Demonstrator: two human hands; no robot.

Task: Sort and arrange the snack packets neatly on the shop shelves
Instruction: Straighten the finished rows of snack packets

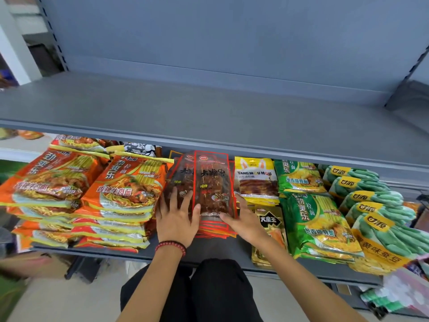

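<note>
Two bare hands frame a stack of red-edged clear skewer-snack packets [212,184] on the lower shelf [209,251], seen from the head camera, the only view we have. Our left hand [177,218], a red bead bracelet [171,245] at its wrist, lies flat with fingers spread on the left part of the pile; our right hand [243,219] is open too, its fingers pressed against the pile's lower right edge. Neither grips anything. The top packet sits slightly askew over those beneath it, whose red borders fan out at the front.

To the left, two stacks of orange noodle packets [116,194] stand fairly even. To the right lie yellow Tang Mou Mou packets [255,180], green noodle packets [315,219] and a row of pale green bean-snack bags [376,210]. The grey upper shelf [209,108] is bare. We judge the sorting by kind largely done on this shelf, with the squaring of the middle pile in hand and the gold packets [269,228] below the yellow ones left to tidy.
</note>
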